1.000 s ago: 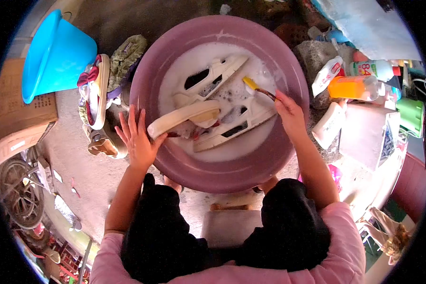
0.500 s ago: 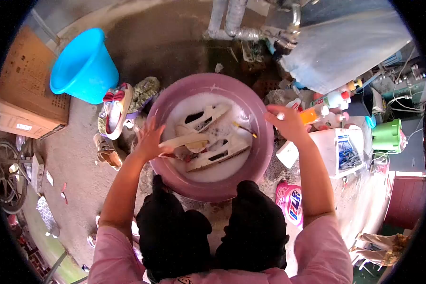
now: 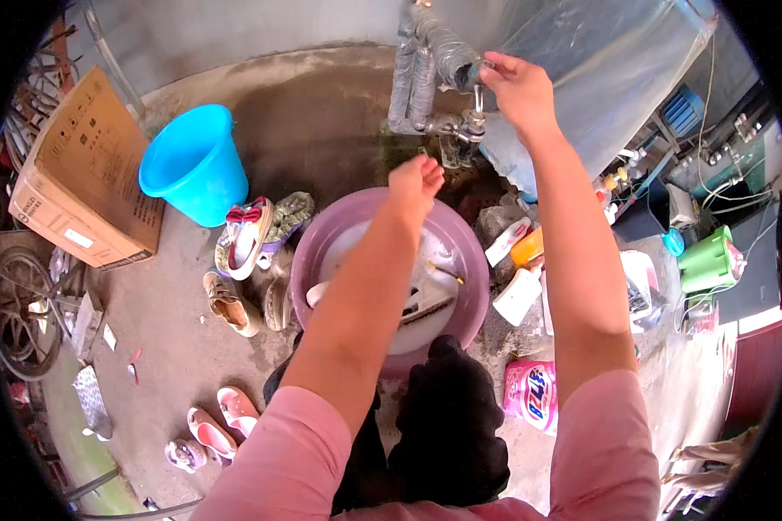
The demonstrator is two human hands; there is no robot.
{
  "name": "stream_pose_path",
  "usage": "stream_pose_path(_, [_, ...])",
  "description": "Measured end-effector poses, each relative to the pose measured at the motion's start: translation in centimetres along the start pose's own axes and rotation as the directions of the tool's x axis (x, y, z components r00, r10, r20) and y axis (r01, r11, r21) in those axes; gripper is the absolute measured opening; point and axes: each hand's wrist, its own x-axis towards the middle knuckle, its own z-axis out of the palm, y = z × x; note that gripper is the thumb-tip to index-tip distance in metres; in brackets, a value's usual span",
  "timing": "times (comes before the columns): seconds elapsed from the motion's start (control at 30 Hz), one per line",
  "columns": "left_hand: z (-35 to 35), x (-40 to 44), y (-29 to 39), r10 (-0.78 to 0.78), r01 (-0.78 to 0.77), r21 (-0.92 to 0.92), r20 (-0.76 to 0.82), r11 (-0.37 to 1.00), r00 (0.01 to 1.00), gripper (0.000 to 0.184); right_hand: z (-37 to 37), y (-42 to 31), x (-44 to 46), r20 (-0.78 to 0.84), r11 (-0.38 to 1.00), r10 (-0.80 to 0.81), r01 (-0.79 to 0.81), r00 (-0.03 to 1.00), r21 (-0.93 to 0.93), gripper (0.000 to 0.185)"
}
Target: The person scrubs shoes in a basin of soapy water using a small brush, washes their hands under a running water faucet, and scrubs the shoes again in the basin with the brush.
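Note:
My right hand (image 3: 518, 87) is raised at the metal tap (image 3: 475, 122) by the wrapped pipes (image 3: 426, 78), its fingers pinched on what looks like the tap's handle. My left hand (image 3: 417, 181) hangs above the far rim of the purple basin (image 3: 475, 286), its fingers curled; whether it holds anything is too small to tell. In the basin's suds lie a white shoe (image 3: 426, 300) and a brush (image 3: 446, 273) with a yellow end. My left forearm hides much of the basin.
A blue bucket (image 3: 195, 165) and a cardboard box (image 3: 87, 174) stand at the left, with several shoes (image 3: 231, 304) near the basin. Bottles (image 3: 520, 295), a pink detergent bag (image 3: 532, 395) and a green bin (image 3: 708, 260) are at the right.
My right hand has let go of the brush, which now lies in the basin, and has risen to the tap. My left hand has left the shoe and moved forward. The view has tilted up.

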Motion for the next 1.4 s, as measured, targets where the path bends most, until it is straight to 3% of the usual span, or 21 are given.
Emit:
stream_pose_path(0.1, [-0.6, 0.2, -2.3, -0.134, 0.132, -0.104, -0.015, 0.986, 0.991, 0.015, -0.4, 1.3, 0.6, 0.094, 0.998, -0.048, 0.044, 0.994, 0.048, 0.031])
stream_pose_path(0.23, [0.2, -0.1, -2.6, -0.14, 0.152, -0.279, 0.06, 0.948, 0.988, 0.017, 0.3, 3.0, -1.0, 0.04, 0.724, 0.021, -0.043, 0.999, 0.689, 0.037])
stream_pose_path(0.27, [0.3, 0.3, -3.0, -0.134, 0.151, -0.286, 0.079, 0.946, 0.988, 0.018, 1.2, 3.7, -2.5, -0.001, 0.629, 0.216, -0.138, 0.976, 0.765, 0.033])
stream_pose_path(0.33, [0.2, 1.7, -3.9, -0.111, 0.142, -0.304, 0.117, 0.942, 0.987, 0.019, 4.0, 5.1, -6.8, 0.103, 0.339, 0.57, -0.347, 0.815, 0.875, 0.026])
stream_pose_path(0.37, [0.1, 2.2, -4.2, -0.115, 0.148, -0.232, 0.148, 0.961, 0.982, 0.021, 6.3, 7.1, -8.5, 0.375, -0.016, 0.629, -0.471, 0.681, 0.882, 0.025])
stream_pose_path(0.4, [-0.3, 2.8, -4.7, -0.093, 0.237, -0.322, 0.405, 0.917, 0.91, 0.025, 8.7, 9.1, -10.1, 0.612, -0.377, 0.628, -0.5, 0.481, 0.78, 0.026])
stream_pose_path(0.43, [-0.7, 2.1, -4.6, -0.113, 0.265, -0.297, 0.446, 0.917, 0.888, 0.028, 9.5, 7.7, -11.5, 0.531, -0.154, 0.688, -0.615, 0.495, 0.773, 0.027])
stream_pose_path(0.53, [-2.2, 2.6, -4.8, -0.187, 0.318, -0.151, 0.551, 0.936, 0.813, 0.033, 13.1, 11.7, -12.7, 0.617, -0.34, 0.569, -0.528, 0.543, 0.778, 0.029])
stream_pose_path(0.6, [-3.4, 3.6, -5.5, -0.196, 0.302, -0.084, 0.591, 0.95, 0.782, 0.032, 13.1, 11.5, -13.5, 0.421, 0.17, 0.664, -0.674, 0.617, 0.719, 0.037])
stream_pose_path(0.67, [-4.2, 4.7, -6.1, -0.155, 0.242, -0.058, 0.622, 0.969, 0.768, 0.03, 12.6, 10.2, -13.3, 0.224, 0.626, 0.625, -0.652, 0.748, 0.428, 0.045])
stream_pose_path(0.7, [-2.1, 2.2, -6.1, -0.115, 0.183, -0.21, 0.3, 0.96, 0.947, 0.033, 13.5, 11.9, -13.6, 0.183, 0.754, 0.561, -0.59, 0.807, 0.289, 0.046])
stream_pose_path(0.77, [-1.3, 1.7, -5.5, -0.279, 0.287, -0.072, 0.099, 0.955, 0.955, 0.032, 14.7, 14.9, -14.3, 0.07, 0.964, 0.23, -0.217, 0.971, -0.155, 0.04])
stream_pose_path(0.83, [-1.0, 2.8, -6.5, -0.252, 0.242, -0.139, -0.067, 0.96, 0.965, 0.037, 13.0, 14.7, -14.8, 0.13, 0.837, -0.136, 0.185, 0.982, -0.515, 0.03])
stream_pose_path(0.87, [-1.1, 3.6, -7.6, -0.211, 0.201, -0.08, -0.145, 0.976, 0.967, 0.039, 12.0, 14.2, -15.0, 0.104, 0.811, -0.277, 0.291, 0.955, -0.508, 0.026])
stream_pose_path(0.93, [-0.1, 2.2, -7.2, -0.106, 0.121, 0.036, -0.285, 0.992, 0.953, 0.043, 11.8, 13.9, -15.4, 0.034, 0.961, -0.062, 0.069, 0.998, -0.268, 0.02])
stream_pose_path(0.97, [-0.2, 3.4, -7.4, -0.173, 0.158, -0.087, -0.203, 0.984, 0.964, 0.036, 11.9, 14.5, -15.9, 0.073, 0.974, 0.22, -0.223, 0.973, 0.042, 0.019])
stream_pose_path(1.03, [-0.7, 3.4, -8.0, -0.192, 0.188, -0.077, -0.046, 0.979, 0.98, 0.034, 11.8, 15.2, -16.3, 0.36, 0.49, 0.611, -0.693, 0.706, 0.528, 0.019])
stream_pose_path(1.17, [-1.8, 5.9, -8.9, -0.273, 0.272, -0.28, 0.038, 0.92, 0.961, 0.029, 8.7, 11.5, -15.0, 0.666, -0.133, 0.597, -0.763, 0.448, 0.632, 0.026])
stream_pose_path(1.23, [-2.4, 6.2, -8.8, -0.24, 0.261, -0.469, 0.105, 0.844, 0.965, 0.023, 9.0, 17.0, -13.2, 0.482, 0.181, 0.615, -0.706, 0.625, 0.685, 0.027])
stream_pose_path(1.3, [-1.9, 5.5, -7.5, -0.258, 0.277, -0.319, 0.101, 0.906, 0.961, 0.022, 3.3, 6.7, -8.4, 0.197, 0.5, 0.56, -0.518, 0.805, 0.694, 0.033])
stream_pose_path(1.4, [-0.8, 3.5, -6.2, -0.293, 0.298, -0.288, 0.062, 0.91, 0.954, 0.024, 0.0, 4.4, -1.4, 0.069, 0.596, 0.22, -0.19, 0.973, 0.78, 0.041])
